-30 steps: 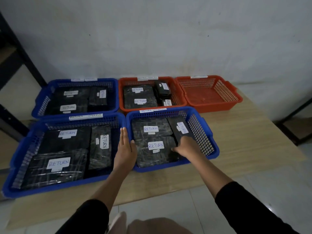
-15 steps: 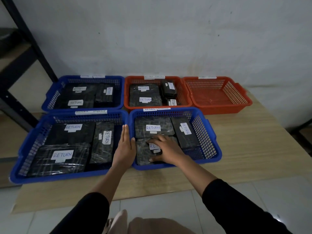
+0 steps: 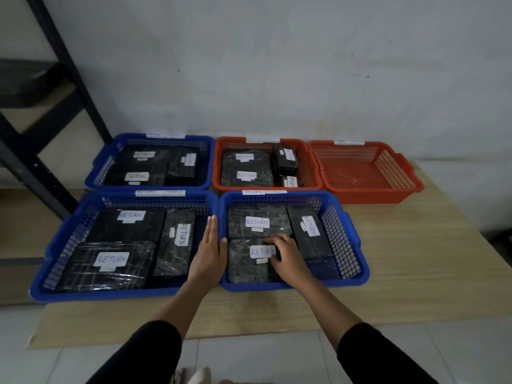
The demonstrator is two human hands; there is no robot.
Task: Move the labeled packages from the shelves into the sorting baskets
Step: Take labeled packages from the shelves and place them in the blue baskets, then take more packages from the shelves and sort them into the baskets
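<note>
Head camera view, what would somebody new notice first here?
Five baskets on a wooden board: three blue, two orange. Four hold black wrapped packages labeled RETURN; the far-right orange basket looks empty. In the near-right blue basket, the right hand rests on the front package, while the left hand lies flat along its left rim.

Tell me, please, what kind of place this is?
Probably a small storeroom or returns-sorting area: plastic sorting baskets such as the front right blue basket hold black wrapped packages with RETURN labels, and a dark metal shelf frame stands at the left.
</note>
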